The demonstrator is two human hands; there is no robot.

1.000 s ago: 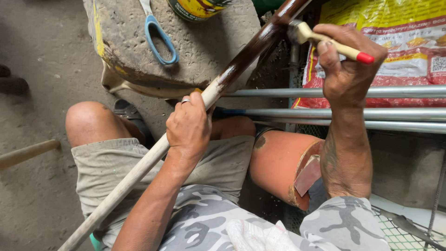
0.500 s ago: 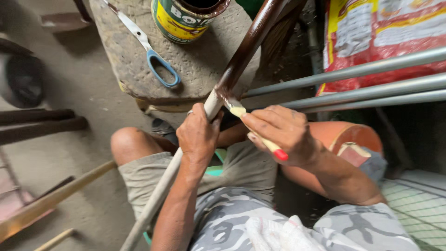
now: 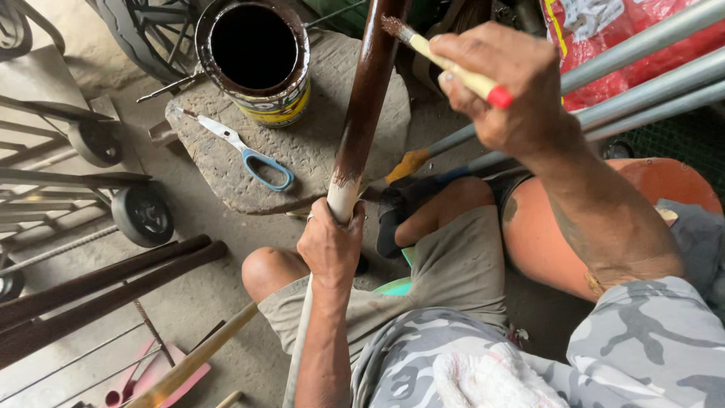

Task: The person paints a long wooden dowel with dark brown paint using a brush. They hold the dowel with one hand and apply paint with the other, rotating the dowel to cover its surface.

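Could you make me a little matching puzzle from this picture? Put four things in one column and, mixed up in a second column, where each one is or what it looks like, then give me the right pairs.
Things:
1. scissors
2. paint can
3. brush
4. pole

Descriptions:
A. held in the right hand, bristles against the pole
B. lying flat on the stone slab, blue handles
C. gripped by the left hand, brown above, pale below
D. standing open on the slab, dark inside

Pairs: 1-B, 2-D, 3-A, 4-C
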